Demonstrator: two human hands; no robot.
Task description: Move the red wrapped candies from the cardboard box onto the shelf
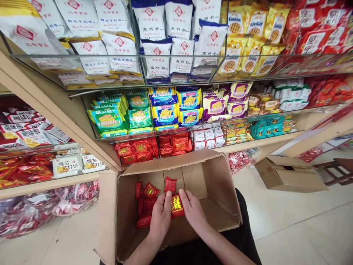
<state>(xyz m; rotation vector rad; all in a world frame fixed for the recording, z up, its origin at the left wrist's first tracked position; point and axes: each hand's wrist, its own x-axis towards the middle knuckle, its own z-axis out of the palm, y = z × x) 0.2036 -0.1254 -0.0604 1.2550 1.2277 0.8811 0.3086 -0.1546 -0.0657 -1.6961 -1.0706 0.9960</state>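
An open cardboard box (220,191) rests in front of me with several small red snack packets (145,206) lying on its bottom. My left hand (160,217) and my right hand (193,210) are both inside the box. Between them they grip one red packet with gold print (177,206), fingers curled on its two sides. Another red packet (170,184) stands just behind it.
Store shelves (278,141) with glass-fronted bins rise ahead, filled with white, green, blue, purple and red snack packs. Matching red packets (138,150) fill the bin right above the box. A closed cardboard box (289,176) sits on the tiled floor at right, near a dark stool (339,171).
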